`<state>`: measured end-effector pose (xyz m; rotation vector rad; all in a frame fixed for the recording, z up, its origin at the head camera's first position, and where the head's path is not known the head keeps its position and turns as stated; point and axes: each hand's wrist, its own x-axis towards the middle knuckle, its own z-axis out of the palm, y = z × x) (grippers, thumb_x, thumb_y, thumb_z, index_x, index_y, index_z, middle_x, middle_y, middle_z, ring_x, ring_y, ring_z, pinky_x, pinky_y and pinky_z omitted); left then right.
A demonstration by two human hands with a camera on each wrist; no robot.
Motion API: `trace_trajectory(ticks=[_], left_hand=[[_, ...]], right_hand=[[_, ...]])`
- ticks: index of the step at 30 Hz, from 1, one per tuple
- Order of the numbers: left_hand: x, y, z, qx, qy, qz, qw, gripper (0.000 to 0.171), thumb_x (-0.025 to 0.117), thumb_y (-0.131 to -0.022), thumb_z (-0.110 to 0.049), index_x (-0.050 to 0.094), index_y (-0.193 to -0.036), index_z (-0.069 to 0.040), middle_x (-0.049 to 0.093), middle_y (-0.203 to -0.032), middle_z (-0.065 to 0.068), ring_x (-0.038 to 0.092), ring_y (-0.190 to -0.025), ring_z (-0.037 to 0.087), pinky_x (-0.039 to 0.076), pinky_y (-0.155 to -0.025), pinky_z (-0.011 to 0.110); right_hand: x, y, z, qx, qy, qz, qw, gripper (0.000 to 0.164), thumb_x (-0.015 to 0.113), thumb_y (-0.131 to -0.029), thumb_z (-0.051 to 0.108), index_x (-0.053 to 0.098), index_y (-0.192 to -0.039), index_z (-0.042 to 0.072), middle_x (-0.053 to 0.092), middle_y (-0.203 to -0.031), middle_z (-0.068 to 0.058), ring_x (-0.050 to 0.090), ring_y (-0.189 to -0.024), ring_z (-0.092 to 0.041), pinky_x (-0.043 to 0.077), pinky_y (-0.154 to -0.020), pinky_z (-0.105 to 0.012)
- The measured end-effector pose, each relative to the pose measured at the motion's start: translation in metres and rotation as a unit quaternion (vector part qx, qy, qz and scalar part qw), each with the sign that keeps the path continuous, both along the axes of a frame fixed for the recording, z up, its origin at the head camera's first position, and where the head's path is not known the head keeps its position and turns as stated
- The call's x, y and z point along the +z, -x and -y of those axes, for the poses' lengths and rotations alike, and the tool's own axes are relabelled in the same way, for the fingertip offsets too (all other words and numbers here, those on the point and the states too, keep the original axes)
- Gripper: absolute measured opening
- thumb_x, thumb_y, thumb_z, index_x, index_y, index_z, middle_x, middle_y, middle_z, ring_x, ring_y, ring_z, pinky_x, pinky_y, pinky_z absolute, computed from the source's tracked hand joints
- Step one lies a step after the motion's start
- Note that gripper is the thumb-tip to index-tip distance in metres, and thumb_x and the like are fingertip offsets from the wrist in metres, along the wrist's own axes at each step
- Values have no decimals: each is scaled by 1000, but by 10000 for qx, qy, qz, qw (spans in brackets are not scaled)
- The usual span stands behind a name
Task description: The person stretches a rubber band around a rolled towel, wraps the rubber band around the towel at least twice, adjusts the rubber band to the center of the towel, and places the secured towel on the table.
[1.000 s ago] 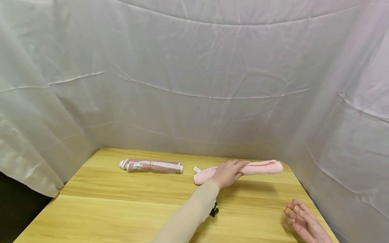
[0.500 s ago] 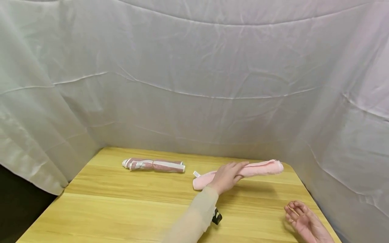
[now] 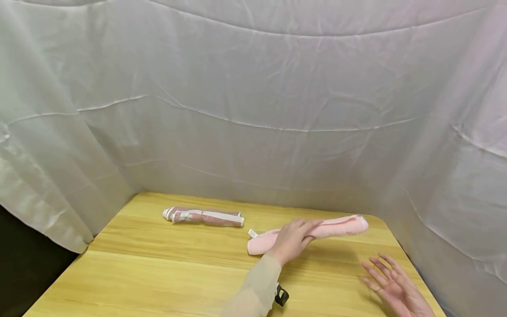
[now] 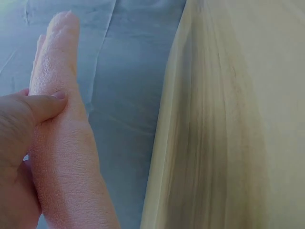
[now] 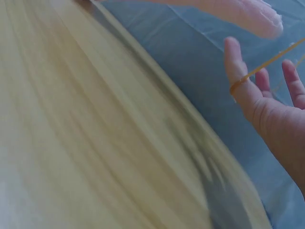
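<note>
A rolled pink towel [image 3: 340, 226] with a white tag [image 3: 252, 234] at its left end is held raised at the right end over the table. My left hand [image 3: 292, 241] grips it around the middle; the left wrist view has the thumb [image 4: 50, 106] laid across the fluffy roll. To the right, my right hand [image 3: 400, 288] is held palm up with fingers spread, apart from the towel. A yellow rubber band [image 5: 271, 60] is looped round its thumb and stretched toward the other fingers, as the right wrist view shows; its far end runs out of frame.
A second rolled towel, mauve with white stripes [image 3: 206, 217], lies at the back left, tied around its middle. The wooden table [image 3: 158, 268] meets grey curtains [image 3: 253, 158] at the back and sides. A black wrist strap piece [image 3: 282, 296] hangs by the left cuff.
The left hand has brought the pink towel slightly nearer, its left end shifting a little left and down. The right hand's fingers have spread wider. The view has shifted slightly.
</note>
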<state>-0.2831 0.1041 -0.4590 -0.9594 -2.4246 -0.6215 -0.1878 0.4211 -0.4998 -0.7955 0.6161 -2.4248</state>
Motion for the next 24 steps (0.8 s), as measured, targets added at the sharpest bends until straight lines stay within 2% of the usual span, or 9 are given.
trace_trajectory(ticks=[4,8,14,17,20,22,24], left_hand=[[-1,-7,2,32,39,-42,10000,50,58,-96,-34,44,-143,-39,67,-114,-10,63,-101,9,51,-86,25],[0,-12,5,-2,-72,-45,10000,49,58,-96,-33,45,-142,-40,66,-113,-11,63,-103,9,51,-86,24],[-1,-16,8,-51,-172,-198,9996,49,59,-95,-32,47,-141,-39,66,-111,-12,62,-105,8,50,-89,23],[-1,-17,10,-70,-178,-266,9995,48,59,-95,-32,47,-141,-39,66,-111,-12,61,-104,7,50,-86,22],[0,-19,11,-75,-159,-288,9994,48,59,-95,-32,48,-141,-39,65,-111,-12,62,-102,6,50,-84,21],[0,-20,12,-57,-118,-287,9995,48,59,-95,-33,47,-141,-40,65,-110,-12,62,-101,6,49,-82,21],[1,-21,13,-37,-77,-279,9996,48,59,-95,-33,47,-141,-41,65,-110,-12,62,-100,6,49,-81,20]], right_hand=[[8,4,5,-363,-354,-16,9987,57,-2,-104,13,36,-146,19,43,-147,-5,34,-145,-32,25,-117,-56],[15,9,9,-628,-420,-37,9971,53,2,-105,14,36,-145,20,44,-142,-5,38,-143,-31,28,-114,-59],[27,18,15,-665,-319,-435,9963,52,7,-104,5,35,-147,16,44,-144,-8,36,-144,-33,29,-112,-63],[34,24,21,-1008,-535,-615,9916,52,13,-103,-1,37,-146,15,45,-142,-6,42,-140,-30,35,-108,-63],[44,27,28,-1659,-1079,-842,9766,52,18,-101,-6,41,-143,14,45,-138,-3,50,-132,-23,44,-100,-61],[51,28,34,-2125,-1576,-1024,9589,52,23,-100,-10,41,-142,14,44,-137,0,53,-126,-17,49,-95,-57],[58,28,40,-2540,-2095,-1194,9367,52,28,-98,-11,41,-142,14,44,-137,3,55,-121,-13,53,-91,-53]])
